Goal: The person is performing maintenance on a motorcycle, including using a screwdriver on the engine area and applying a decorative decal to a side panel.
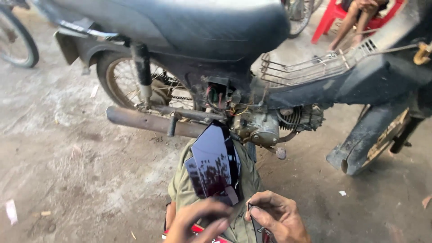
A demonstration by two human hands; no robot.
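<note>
1. The glossy black plastic side cover [213, 163] of the motorbike stands on the person's olive-clad knee [180, 189], just below the exposed engine [261, 128] and the rusty exhaust pipe [148, 122]
2. The left hand [200, 222] sits at the cover's lower edge, fingers curled against its bottom end; it appears to grip the panel there, though the fingertips are partly hidden, so the exact hold cannot be told
3. The right hand [279, 218] lies just beside the cover's lower right corner, fingers bent and pinching a second dark panel piece with red trim [261, 234] that runs off the bottom of the view
4. From both hands the cover lies up and away, toward the bike; the left hand is the nearer one and is touching it
5. The cover's long axis runs nearly upright in the view, tilted slightly to the right at the top; its narrower pointed end aims up at the open frame gap under the black seat [189, 27], its broad end down toward the hands
6. The shiny face looks toward the camera
</note>
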